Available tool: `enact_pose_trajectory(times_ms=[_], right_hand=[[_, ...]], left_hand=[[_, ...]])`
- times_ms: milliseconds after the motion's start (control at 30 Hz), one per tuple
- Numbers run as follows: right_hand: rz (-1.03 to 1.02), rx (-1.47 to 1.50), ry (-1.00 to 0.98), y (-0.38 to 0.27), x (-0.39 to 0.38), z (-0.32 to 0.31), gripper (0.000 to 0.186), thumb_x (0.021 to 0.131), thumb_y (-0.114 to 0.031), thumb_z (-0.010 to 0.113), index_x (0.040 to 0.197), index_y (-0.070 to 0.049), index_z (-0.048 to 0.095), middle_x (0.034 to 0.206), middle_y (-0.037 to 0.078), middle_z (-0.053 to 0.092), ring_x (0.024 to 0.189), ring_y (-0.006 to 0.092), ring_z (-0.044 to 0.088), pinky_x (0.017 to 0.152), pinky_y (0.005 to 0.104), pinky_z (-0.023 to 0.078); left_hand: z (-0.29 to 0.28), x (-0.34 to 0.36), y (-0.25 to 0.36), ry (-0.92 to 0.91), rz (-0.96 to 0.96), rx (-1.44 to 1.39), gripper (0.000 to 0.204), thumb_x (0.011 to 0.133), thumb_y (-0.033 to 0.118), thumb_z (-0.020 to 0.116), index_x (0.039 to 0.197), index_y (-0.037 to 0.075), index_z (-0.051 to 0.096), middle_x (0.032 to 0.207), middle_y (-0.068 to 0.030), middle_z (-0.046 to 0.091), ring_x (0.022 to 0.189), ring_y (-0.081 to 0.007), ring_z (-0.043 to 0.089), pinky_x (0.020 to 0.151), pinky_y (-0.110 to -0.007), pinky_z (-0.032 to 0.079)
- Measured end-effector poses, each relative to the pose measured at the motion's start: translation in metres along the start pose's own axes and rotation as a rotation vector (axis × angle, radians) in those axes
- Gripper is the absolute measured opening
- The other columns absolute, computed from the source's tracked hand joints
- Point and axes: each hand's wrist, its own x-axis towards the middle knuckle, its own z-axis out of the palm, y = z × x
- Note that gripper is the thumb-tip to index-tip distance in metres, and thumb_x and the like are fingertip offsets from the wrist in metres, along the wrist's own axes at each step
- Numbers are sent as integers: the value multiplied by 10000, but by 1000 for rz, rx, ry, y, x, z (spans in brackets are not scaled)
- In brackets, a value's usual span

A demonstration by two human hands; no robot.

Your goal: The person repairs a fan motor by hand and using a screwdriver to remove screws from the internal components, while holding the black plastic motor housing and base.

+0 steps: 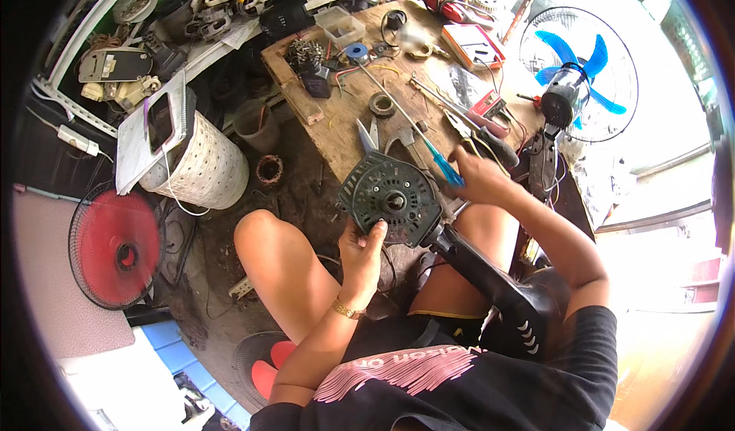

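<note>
My left hand (360,259) grips the lower edge of a black fan motor housing (373,215), its thumb on the slotted face. A metal shaft stub sticks out at the middle of that face. The housing joins a black fan neck and stand (490,278), which slants across my right thigh. At the table's front edge, my right hand (486,178) is closed on the blue handle of a long screwdriver (444,164). The screwdriver's thin shaft points away to the far left, above the tabletop. Some of the right fingers are hidden.
On the wooden table (337,136) lie a roll of black tape (381,105), pliers (459,128), a red multimeter (490,106) and a heap of screws (306,54). A blue-bladed fan (570,86) stands at right, a white basket (207,167) and red fan (119,236) at left.
</note>
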Motion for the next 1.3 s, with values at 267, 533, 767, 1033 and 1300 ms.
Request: enact_pose_trajectory(times_ms=[267, 533, 767, 1033, 1300], right_hand=[[37, 161, 216, 15, -12, 3, 440, 707, -182, 727, 1096, -23, 601, 966, 196, 644, 907, 363, 625, 795, 441, 492], [-265, 761, 1059, -25, -22, -148, 198, 864, -140, 659, 970, 27, 678, 800, 56, 662, 652, 93, 572, 594, 241, 450], [-960, 1026, 1230, -107, -67, -268, 311, 910, -282, 467, 993, 3, 560, 911, 169, 626, 695, 245, 613, 654, 371, 562], [-1019, 1272, 1180, -222, -43, -230, 191, 1007, -304, 443, 1079, -143, 516, 665, -28, 439, 495, 69, 408, 379, 190, 303], [-1130, 1099, 1187, -212, -35, -244, 262, 998, -413, 458, 1017, -157, 510, 645, -44, 453, 465, 75, 400, 340, 190, 274]], left_hand=[[-1, 0, -2, 8, 28, 15, 303, 895, 117, 646, 1173, 41, 550, 1040, -20, 633, 852, -37, 581, 702, -205, 501], [4, 0, 6, -35, 115, 38, 246, 902, 62, 630, 1121, -35, 573, 1036, -53, 650, 897, -86, 581, 828, -247, 478], [3, 4, -4, -50, 147, 49, 315, 881, 78, 652, 1159, -39, 561, 1073, -83, 643, 946, -119, 583, 861, -282, 474], [0, 5, -10, -25, 129, -16, 307, 878, 92, 661, 1138, -33, 558, 1028, -65, 638, 899, -103, 565, 814, -275, 476], [0, 8, -15, -33, 151, -21, 306, 879, 116, 669, 1122, -36, 565, 1017, -56, 632, 886, -95, 556, 810, -267, 475]])
